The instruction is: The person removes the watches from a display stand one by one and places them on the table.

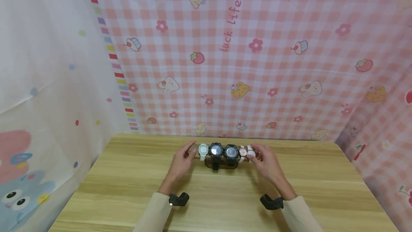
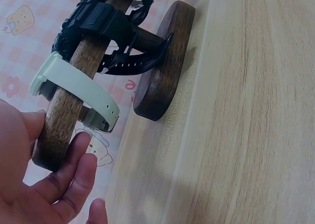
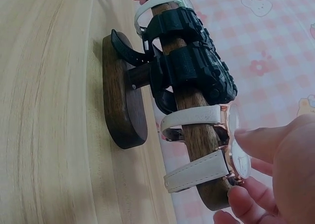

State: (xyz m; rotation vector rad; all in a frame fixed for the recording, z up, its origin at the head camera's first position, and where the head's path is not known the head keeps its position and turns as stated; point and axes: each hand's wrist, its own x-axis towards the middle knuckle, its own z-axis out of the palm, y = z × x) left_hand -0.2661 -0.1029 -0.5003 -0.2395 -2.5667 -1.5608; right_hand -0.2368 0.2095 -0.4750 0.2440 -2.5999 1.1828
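A dark wooden watch stand (image 2: 54,125) holds several watches on its crossbar, above an oval base (image 3: 118,106). At the bar's left end, my left hand (image 1: 180,163) grips the bare wood between thumb and fingers. Closest to it is a pale mint watch (image 2: 83,83). Two chunky black watches (image 1: 216,149) sit in the middle, one strap hanging down. Toward the right end come a white-strapped watch with a rose-gold case (image 3: 197,116) and another white-strapped watch (image 3: 202,170). My right hand (image 1: 268,163) pinches that end watch, thumb at its dial and fingers beneath.
The stand is near the back edge of a light wood table (image 1: 222,196). Behind hangs a pink checked cloth (image 1: 212,71), and a white printed cloth (image 1: 58,92) hangs at the left. Black wrist-worn devices (image 1: 271,202) sit on both wrists.
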